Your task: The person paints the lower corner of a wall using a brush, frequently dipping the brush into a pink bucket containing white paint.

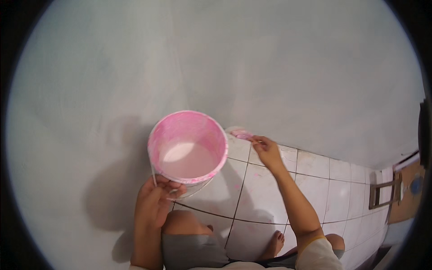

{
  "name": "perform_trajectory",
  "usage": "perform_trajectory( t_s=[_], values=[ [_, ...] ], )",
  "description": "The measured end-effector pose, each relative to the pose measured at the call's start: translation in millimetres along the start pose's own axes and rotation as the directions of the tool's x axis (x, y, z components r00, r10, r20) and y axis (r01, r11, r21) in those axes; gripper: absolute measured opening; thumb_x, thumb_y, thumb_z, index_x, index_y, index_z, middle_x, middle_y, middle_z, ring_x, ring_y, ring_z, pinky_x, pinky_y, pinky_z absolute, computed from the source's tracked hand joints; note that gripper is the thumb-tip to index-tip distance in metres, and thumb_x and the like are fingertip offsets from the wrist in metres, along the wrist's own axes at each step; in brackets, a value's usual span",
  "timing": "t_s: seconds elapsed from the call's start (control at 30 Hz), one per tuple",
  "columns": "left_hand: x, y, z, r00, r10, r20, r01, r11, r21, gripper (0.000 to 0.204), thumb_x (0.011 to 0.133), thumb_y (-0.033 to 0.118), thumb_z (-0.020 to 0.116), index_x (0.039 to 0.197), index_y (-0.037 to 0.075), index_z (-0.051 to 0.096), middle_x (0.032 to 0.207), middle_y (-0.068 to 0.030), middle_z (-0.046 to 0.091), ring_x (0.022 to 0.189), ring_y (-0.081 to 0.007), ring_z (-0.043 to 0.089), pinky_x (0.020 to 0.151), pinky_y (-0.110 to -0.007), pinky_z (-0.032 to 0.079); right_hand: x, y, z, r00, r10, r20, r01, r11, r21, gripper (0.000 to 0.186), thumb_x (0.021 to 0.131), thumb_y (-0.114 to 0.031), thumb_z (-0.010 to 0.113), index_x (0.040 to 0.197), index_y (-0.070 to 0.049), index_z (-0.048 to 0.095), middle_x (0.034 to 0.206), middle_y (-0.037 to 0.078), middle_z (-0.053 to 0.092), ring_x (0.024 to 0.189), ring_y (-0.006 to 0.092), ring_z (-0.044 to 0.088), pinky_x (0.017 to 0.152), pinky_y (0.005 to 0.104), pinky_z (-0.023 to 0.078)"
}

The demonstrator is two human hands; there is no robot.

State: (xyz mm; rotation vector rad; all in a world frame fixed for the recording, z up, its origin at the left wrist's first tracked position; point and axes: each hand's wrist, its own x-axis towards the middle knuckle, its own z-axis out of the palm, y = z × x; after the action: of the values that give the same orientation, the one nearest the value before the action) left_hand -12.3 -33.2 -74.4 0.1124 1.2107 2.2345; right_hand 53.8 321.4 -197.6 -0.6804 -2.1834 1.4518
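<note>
A round bucket [188,122], its inside smeared pink, tilts toward me at the left of centre. Pale paint [191,163] lies in its bottom. My left hand [157,195] is closed at the near rim, with the thin bucket handle [198,191] hanging by the fingers. To the right of the bucket, my right hand [267,150] grips a paintbrush [241,134] by its handle. The pink-stained brush head points left, low at the foot of the wall near the corner; its bristle tips are hard to make out.
Pale grey-blue walls [288,76] meet in a corner ahead and run close along my left. White floor tiles [265,193] carry pink spots. My bare foot [274,245] and bent knees are below. A wooden frame-like piece [386,193] stands at the far right.
</note>
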Motion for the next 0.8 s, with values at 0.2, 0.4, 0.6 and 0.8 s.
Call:
perform_trajectory(
  t_s=[0.2,0.4,0.6,0.8],
  values=[
    [41,-54,-64,0.997,-0.071,0.044,0.048,0.923,0.382,0.020,0.081,-0.006,0.042,0.092,0.000,0.057,0.090,-0.0141,0.066,0.089,-0.0210,0.064,0.089,-0.035,0.047,-55,-137,-56,0.984,-0.163,-0.068,0.147,0.969,-0.199,0.024,0.085,-0.005,0.063,0.108,0.000,0.064,0.096,0.005,0.063,0.086,0.0111,0.059,0.076,0.0264,0.051],
    [43,-99,-84,0.992,-0.098,0.081,0.049,0.882,0.469,0.014,0.086,-0.002,0.045,0.091,0.001,0.058,0.086,-0.0110,0.067,0.086,-0.0173,0.064,0.089,-0.033,0.046,-71,-134,-23,0.960,-0.095,0.264,0.191,0.910,-0.368,0.030,0.077,0.004,0.061,0.105,-0.004,0.068,0.086,0.007,0.058,0.080,0.0125,0.059,0.068,0.0235,0.051],
    [42,-115,-87,0.982,-0.187,0.030,0.143,0.836,0.530,0.015,0.086,-0.001,0.045,0.091,0.003,0.058,0.085,-0.0079,0.068,0.086,-0.0145,0.063,0.086,-0.029,0.045,-54,-57,69,0.829,-0.080,0.554,0.345,0.852,-0.393,0.024,0.075,-0.005,0.066,0.099,-0.003,0.068,0.091,0.013,0.060,0.078,0.0282,0.065,0.068,0.0355,0.054],
    [36,-109,-77,0.957,-0.284,0.066,0.200,0.805,0.559,0.019,0.084,-0.002,0.042,0.089,0.004,0.059,0.087,-0.0060,0.068,0.089,-0.0124,0.056,0.089,-0.030,0.040,-50,-25,108,0.795,-0.007,0.607,0.447,0.683,-0.577,0.025,0.076,-0.015,0.069,0.098,-0.001,0.066,0.098,0.016,0.062,0.083,0.0337,0.065,0.075,0.0405,0.054]
  ],
)
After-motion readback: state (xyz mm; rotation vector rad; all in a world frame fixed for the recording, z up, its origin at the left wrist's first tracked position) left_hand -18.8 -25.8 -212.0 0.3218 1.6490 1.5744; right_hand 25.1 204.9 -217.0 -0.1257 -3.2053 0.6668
